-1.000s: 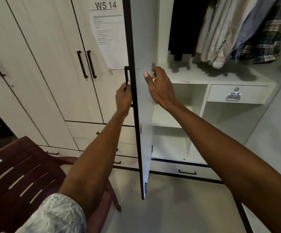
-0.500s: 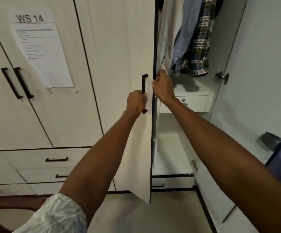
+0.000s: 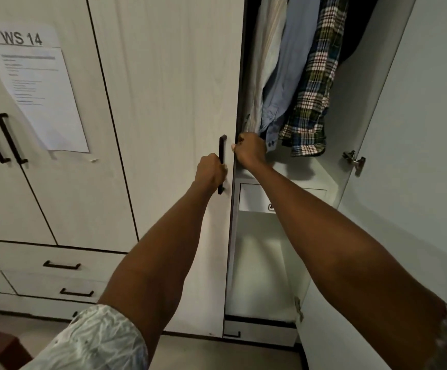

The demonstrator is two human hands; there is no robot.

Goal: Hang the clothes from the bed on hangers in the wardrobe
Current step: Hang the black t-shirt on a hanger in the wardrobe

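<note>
The left hand [image 3: 211, 169] grips the upright door handle [image 3: 222, 164]; the right hand [image 3: 250, 150] curls on the door's edge, hung clothes [image 3: 297, 84] at its one o'clock; bed clothes unseen.

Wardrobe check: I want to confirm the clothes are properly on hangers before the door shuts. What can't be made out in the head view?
- Hangers and rail: cut off by the top edge above the plaid shirt and blue shirt.
- Printed sheet below "WS 14": text too small and blurred.
- Right hand fingertips: hidden behind the door edge.
- Small drawer: partly hidden by the right forearm.
- Left hand grips the black handle.
</note>
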